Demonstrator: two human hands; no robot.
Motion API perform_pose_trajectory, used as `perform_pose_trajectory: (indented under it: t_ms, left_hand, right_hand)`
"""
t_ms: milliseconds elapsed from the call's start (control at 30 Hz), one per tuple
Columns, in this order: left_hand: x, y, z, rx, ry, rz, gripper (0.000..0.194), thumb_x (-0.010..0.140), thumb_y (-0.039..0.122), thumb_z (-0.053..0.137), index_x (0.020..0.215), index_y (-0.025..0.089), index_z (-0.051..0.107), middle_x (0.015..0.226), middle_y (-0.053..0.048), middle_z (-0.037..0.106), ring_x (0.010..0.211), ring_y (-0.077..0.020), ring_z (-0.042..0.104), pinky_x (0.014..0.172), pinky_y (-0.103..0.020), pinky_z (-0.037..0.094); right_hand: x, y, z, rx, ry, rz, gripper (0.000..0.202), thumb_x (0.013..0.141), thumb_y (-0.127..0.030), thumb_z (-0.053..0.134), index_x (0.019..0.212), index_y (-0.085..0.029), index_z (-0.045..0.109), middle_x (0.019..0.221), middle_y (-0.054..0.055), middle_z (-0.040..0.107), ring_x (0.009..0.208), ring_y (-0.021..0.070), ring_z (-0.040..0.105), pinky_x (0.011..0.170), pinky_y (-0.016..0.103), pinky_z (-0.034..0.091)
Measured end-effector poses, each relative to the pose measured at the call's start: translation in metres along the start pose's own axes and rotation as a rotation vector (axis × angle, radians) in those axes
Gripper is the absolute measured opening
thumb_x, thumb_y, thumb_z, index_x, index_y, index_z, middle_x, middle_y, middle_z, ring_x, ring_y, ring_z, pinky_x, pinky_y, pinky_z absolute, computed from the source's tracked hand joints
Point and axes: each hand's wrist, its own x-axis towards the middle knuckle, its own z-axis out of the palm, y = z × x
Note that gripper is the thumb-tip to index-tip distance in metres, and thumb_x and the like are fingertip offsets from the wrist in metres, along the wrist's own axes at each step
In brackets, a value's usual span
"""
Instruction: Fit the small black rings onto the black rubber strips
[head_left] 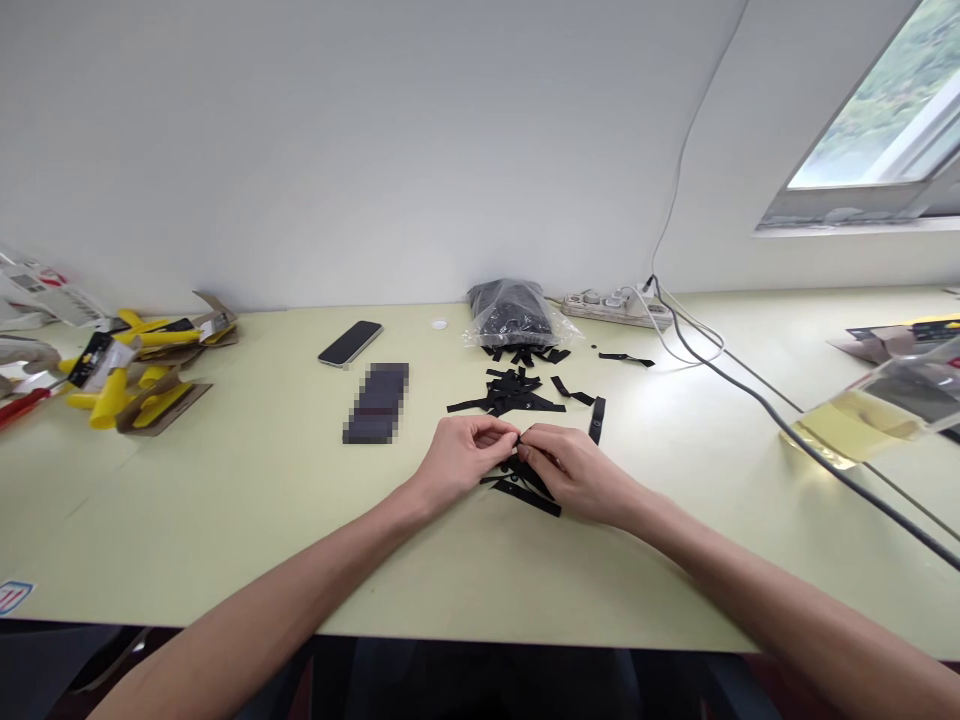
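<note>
Both my hands meet over the middle of the table, fingertips pinched together. Between the fingertips of my left hand (469, 450) and my right hand (574, 468) shows a bit of a black strap (518, 440), mostly hidden by the fingers. Under and beside the hands lie more short black straps (527, 497), some with a small round mark or snap on them. A pile of the same black straps (514, 390) sits just beyond the hands. Behind it, a clear plastic bag (511, 310) is filled with black pieces, with several straps at its mouth.
Left of the hands are a phone (350, 343) and a pixelated dark rectangle (377, 403). Yellow-handled tools (142, 365) lie at far left. A power strip (616, 308) stands by the wall; a dark cable (780, 425) crosses the right side near a clear-and-yellow package (855, 425).
</note>
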Motion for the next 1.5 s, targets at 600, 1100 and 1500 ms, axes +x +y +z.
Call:
perform_pose_trajectory:
  t_ms: [600, 1100, 1500]
  left_hand:
    - [0.002, -0.005, -0.005, 0.485, -0.101, 0.257, 0.032, 0.100, 0.022, 0.051, 0.070, 0.017, 0.063, 0.073, -0.001, 0.066, 0.068, -0.0145, 0.056, 0.065, -0.028, 0.040]
    - [-0.001, -0.003, -0.010, 0.448, -0.126, 0.265, 0.021, 0.094, 0.032, 0.064, 0.111, 0.022, 0.072, 0.076, 0.001, 0.063, 0.068, -0.0130, 0.057, 0.065, -0.026, 0.043]
    - [0.001, -0.005, -0.008, 0.437, -0.149, 0.240, 0.021, 0.094, 0.029, 0.061, 0.076, 0.019, 0.062, 0.072, 0.000, 0.061, 0.067, -0.0132, 0.056, 0.060, -0.025, 0.040]
  right_hand:
    - [0.001, -0.002, 0.000, -0.106, -0.058, 0.022, 0.031, 0.105, -0.024, 0.036, 0.074, -0.021, 0.038, 0.073, 0.001, 0.050, 0.064, 0.0144, 0.043, 0.062, 0.030, 0.031]
    - [0.000, -0.002, -0.015, -0.131, -0.196, 0.022, 0.027, 0.100, -0.021, 0.042, 0.073, -0.020, 0.042, 0.068, 0.001, 0.053, 0.061, 0.0149, 0.043, 0.059, 0.031, 0.025]
    - [0.000, -0.002, -0.018, -0.142, -0.218, 0.018, 0.036, 0.102, -0.028, 0.041, 0.068, -0.021, 0.036, 0.062, 0.000, 0.049, 0.056, 0.0146, 0.039, 0.057, 0.032, 0.024]
